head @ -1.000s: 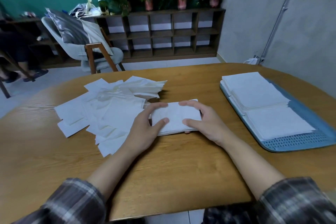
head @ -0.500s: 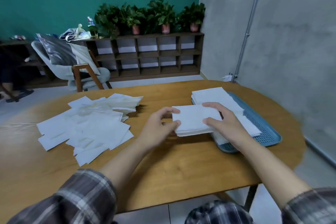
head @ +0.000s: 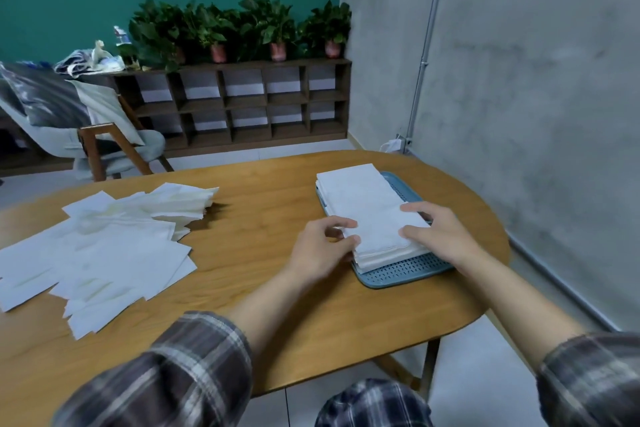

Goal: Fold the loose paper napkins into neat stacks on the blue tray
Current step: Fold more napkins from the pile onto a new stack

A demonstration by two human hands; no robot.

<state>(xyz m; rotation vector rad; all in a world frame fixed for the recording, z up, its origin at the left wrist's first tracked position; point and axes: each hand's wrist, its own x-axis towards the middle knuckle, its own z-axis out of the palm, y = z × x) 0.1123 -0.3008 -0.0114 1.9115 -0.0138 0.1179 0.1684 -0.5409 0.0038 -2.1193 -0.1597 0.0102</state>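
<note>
A blue perforated tray [head: 401,273] lies at the right of the wooden table and carries stacks of folded white napkins [head: 356,185]. On top of the near stack lies a folded napkin bundle [head: 378,229]. My left hand [head: 320,248] pinches its left edge between thumb and forefinger. My right hand [head: 438,234] grips its right edge, thumb on top. A spread pile of loose white napkins [head: 104,246] covers the table's left part.
The round wooden table [head: 256,288] ends just right of the tray, close to a grey wall [head: 536,114]. Behind it stand a grey chair [head: 86,135] and a low shelf [head: 242,104] with potted plants.
Both hands carried the folded bundle from the table's middle to the right and set it down onto the near stack on the tray. My view turned right with it.
</note>
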